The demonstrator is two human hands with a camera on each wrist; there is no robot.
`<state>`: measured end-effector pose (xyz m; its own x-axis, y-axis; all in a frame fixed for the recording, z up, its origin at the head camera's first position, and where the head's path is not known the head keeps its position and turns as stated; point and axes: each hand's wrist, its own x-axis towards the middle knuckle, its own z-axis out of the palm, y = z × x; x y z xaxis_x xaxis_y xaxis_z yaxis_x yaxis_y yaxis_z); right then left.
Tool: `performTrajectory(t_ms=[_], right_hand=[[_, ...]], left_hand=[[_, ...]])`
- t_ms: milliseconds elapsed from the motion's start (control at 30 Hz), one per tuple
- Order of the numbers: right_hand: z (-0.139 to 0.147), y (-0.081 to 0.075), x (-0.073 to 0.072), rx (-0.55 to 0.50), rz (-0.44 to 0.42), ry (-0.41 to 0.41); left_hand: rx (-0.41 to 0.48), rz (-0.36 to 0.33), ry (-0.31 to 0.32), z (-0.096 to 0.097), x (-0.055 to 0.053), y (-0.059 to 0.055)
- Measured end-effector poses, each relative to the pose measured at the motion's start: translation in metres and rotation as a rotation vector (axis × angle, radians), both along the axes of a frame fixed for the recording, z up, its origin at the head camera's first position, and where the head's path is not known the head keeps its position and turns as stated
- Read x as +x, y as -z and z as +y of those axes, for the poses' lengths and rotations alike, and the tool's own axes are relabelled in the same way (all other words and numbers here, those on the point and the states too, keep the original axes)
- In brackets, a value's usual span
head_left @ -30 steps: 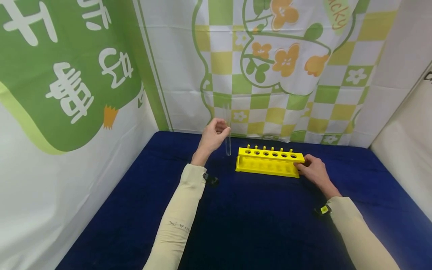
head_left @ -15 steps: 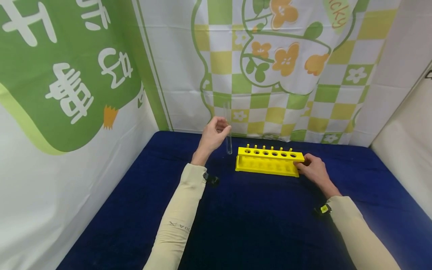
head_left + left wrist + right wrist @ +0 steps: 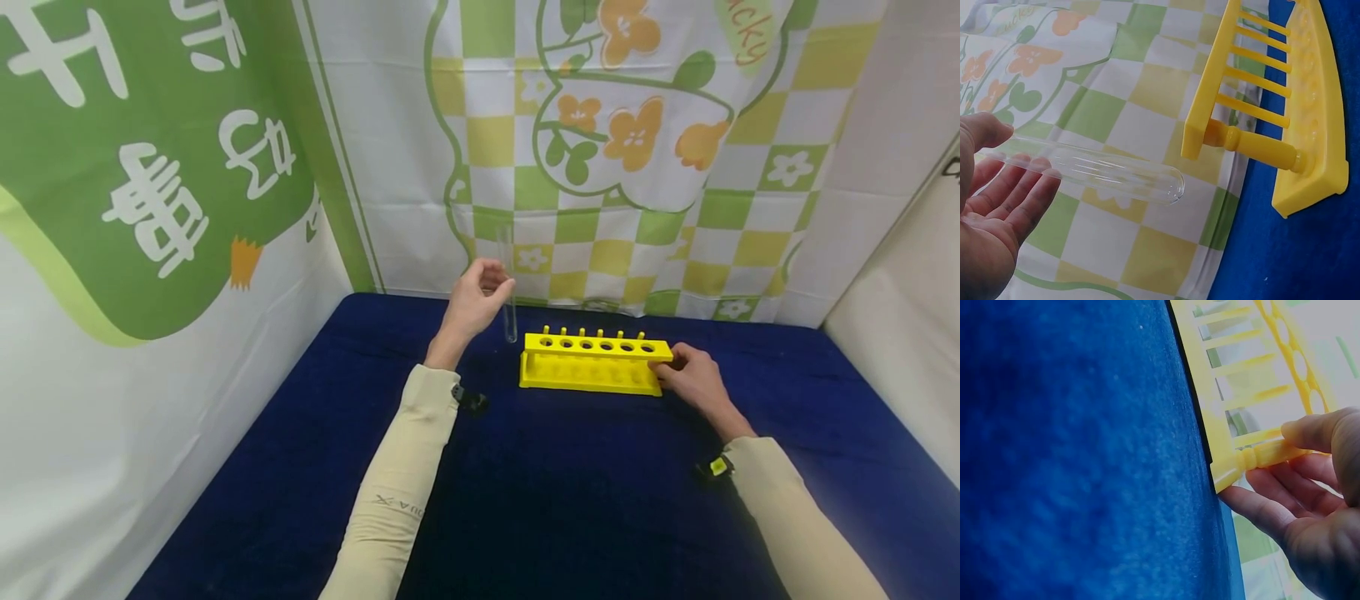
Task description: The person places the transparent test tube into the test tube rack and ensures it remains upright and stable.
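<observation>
Between thumb and fingertips, my left hand pinches a clear glass test tube. In the head view the tube stands nearly upright, rounded end down, just left of a yellow test tube rack. The tube and rack are apart. The rack has a row of round holes along its top bar and a row of pegs behind; no tube shows in it. At its right end, my right hand grips the end post, thumb on one side and fingers on the other.
A dark blue cloth covers the table. Behind it hangs a checked green, yellow and white curtain, close to the left hand and tube. A white and green curtain closes off the left side.
The rack has shifted slightly toward me and to the left, with the right hand still gripping it. The left hand and test tube have barely moved; the tube's lower end sits slightly higher and farther right.
</observation>
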<state>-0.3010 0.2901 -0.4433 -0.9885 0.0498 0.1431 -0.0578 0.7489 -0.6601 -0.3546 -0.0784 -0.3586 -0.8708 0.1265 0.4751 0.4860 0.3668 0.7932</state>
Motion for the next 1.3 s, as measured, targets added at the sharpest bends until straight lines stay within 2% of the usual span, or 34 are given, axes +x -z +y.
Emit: performTrajectory(t_ms=[367, 733, 1300], right_hand=[[-0.007, -0.002, 0.004, 0.011, 0.009, -0.026], [-0.01, 0.0, 0.001, 0.023, 0.0, -0.021], [-0.011, 0.001, 0.002, 0.0, -0.004, -0.051]], left_hand=[[0.01, 0.006, 0.005, 0.0, 0.001, -0.003], [0.023, 0.025, 0.001, 0.002, 0.003, -0.005], [0.03, 0.032, -0.008, 0.008, 0.007, -0.008]])
